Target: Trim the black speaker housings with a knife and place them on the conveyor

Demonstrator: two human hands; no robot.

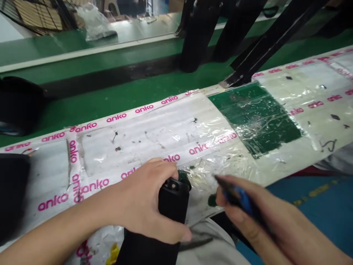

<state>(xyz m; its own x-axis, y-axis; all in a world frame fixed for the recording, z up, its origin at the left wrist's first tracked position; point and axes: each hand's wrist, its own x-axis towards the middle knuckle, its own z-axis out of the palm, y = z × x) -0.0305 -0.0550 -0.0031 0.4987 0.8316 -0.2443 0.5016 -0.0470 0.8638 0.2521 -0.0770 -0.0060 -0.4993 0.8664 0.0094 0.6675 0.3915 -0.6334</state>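
My left hand (150, 204) is wrapped over a long black housing (173, 200) near the front edge of the work surface. The housing's upper end faces away from me and has a small recess with a light spot in it. My right hand (256, 217) pinches a slim, dark, pointed tool with blue on its handle (239, 198). Its tip points left toward the housing but stays apart from it. Motion blur hides the tool's exact kind.
A white sheet with pink "anko" tape (143, 140) covers the bench, and a green patch (256, 117) shows through it. Beyond lies a green conveyor belt (116, 88) with black tubular parts (201, 33). Dark objects (19, 103) stand at left; a plastic bag (95, 22) lies behind.
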